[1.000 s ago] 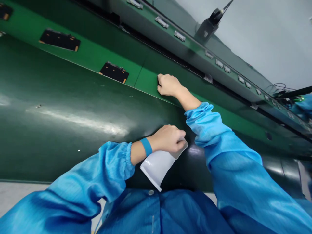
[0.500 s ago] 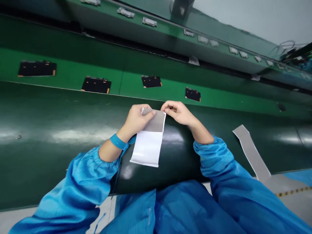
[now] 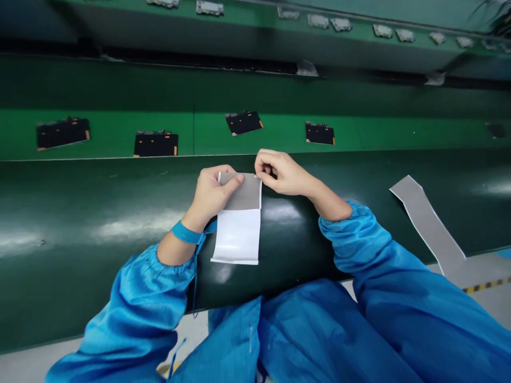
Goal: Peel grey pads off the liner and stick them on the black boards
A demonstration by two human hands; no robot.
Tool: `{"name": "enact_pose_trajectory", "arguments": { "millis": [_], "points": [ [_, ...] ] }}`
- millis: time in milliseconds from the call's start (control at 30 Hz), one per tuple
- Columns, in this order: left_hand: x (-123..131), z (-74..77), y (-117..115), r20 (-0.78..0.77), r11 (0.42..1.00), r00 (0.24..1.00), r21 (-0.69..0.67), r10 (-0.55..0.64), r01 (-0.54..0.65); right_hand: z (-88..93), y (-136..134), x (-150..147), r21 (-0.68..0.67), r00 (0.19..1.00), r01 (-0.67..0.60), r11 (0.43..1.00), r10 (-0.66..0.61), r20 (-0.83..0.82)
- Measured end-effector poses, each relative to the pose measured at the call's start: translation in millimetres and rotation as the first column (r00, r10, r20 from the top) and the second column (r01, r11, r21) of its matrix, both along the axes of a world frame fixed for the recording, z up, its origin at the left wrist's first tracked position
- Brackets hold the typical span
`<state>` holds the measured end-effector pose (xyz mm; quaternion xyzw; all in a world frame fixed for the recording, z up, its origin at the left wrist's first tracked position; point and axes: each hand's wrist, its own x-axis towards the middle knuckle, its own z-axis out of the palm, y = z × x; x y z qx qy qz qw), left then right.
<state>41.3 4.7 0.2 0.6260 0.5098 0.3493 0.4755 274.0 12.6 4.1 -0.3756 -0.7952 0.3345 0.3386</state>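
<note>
You're holding a sheet (image 3: 238, 234) with both hands over the middle of the dark green bench (image 3: 99, 213), its white lower end lying on the bench top near the front edge and its grey upper part lifting toward the back. Your left hand (image 3: 211, 194) is closing on the sheet's top-left corner, thumb pressing on the grey face, fingers curling underneath. Your right hand (image 3: 281, 173) is pinching the top-right corner between thumb and fingertips. A blue wristband (image 3: 187, 233) is sitting on your left wrist, just above the bench. A long grey strip (image 3: 429, 223) is lying on the right part of the bench, well apart from your hands, running past the front edge. A light green belt (image 3: 359, 135) is running along just behind the bench, carrying four black boards (image 3: 243, 122) spaced apart in a row. Small grey parts (image 3: 339, 23) are lining a rail further behind the bench; too blurred to tell what they are.
</note>
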Motion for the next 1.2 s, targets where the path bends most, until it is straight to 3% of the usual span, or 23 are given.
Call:
{"name": "enact_pose_trajectory", "arguments": {
  "millis": [100, 267, 967, 1200],
  "points": [
    [0.5, 0.7, -0.7, 0.004, 1.000, 1.000, -0.016, -0.001, 0.001, -3.0, 1.6, -0.1, -0.046, 0.996, 0.023, 0.999, -0.027, -0.088],
    [0.7, 1.4, -1.4, 0.011, 1.000, 1.000, -0.007, -0.016, 0.016, -7.4, 1.1, -4.7, -0.126, 0.996, 0.006, 0.992, -0.018, -0.089],
    [1.7, 1.1, -2.2, 0.008, 1.000, 1.000, -0.013, -0.021, 0.021, -5.2, -6.7, -10.0, -0.067, 1.000, 0.014, 0.998, -0.015, -0.020],
    [1.6, -0.2, -1.3, 0.048, 0.999, 0.998, -0.010, -0.034, 0.035, -5.8, -2.7, -2.3, -0.225, 0.987, -0.021, 0.974, -0.016, -0.163]
  ]
}}
